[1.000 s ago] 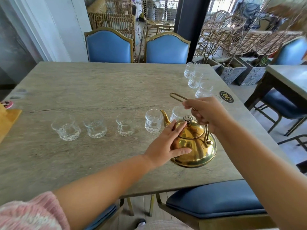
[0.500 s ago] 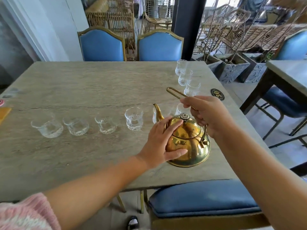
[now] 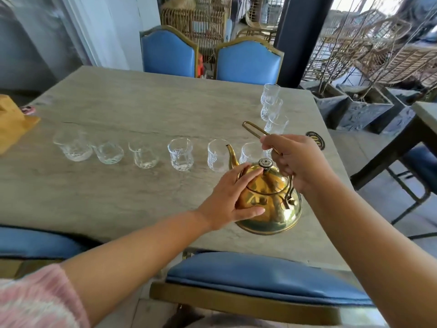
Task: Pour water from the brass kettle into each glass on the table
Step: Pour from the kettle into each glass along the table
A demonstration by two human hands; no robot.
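Table (image 3: 118, 197): grey stone-look top across the middle of the frame, near edge along the lower third.
Chairs (image 3: 168, 53): 2 blue backs at upper centre, behind the far edge; a third blue seat at bottom centre, below the near edge.
Brass kettle (image 3: 272, 209): centre-right of the frame, at the table's near part, spout pointing up-frame toward the row of glasses.
Left hand (image 3: 233, 197): fingers straight and laid flat against the kettle's left side and lid, thumb lower on the body.
Right hand (image 3: 295, 159): just above the kettle, fingers curled round its wire handle (image 3: 253, 130), whose loop sticks out to the upper left.
Row of glasses (image 3: 181, 153): 6 clear glasses in a line from left of centre to just behind the spout; the left ones are blurred.
Column of glasses (image 3: 271, 108): 3 more, upper right, running toward the far edge.
Lid knob (image 3: 265, 162): dark, between the 2 hands.
Round sticker (image 3: 315, 140): dark disc right of the right hand.
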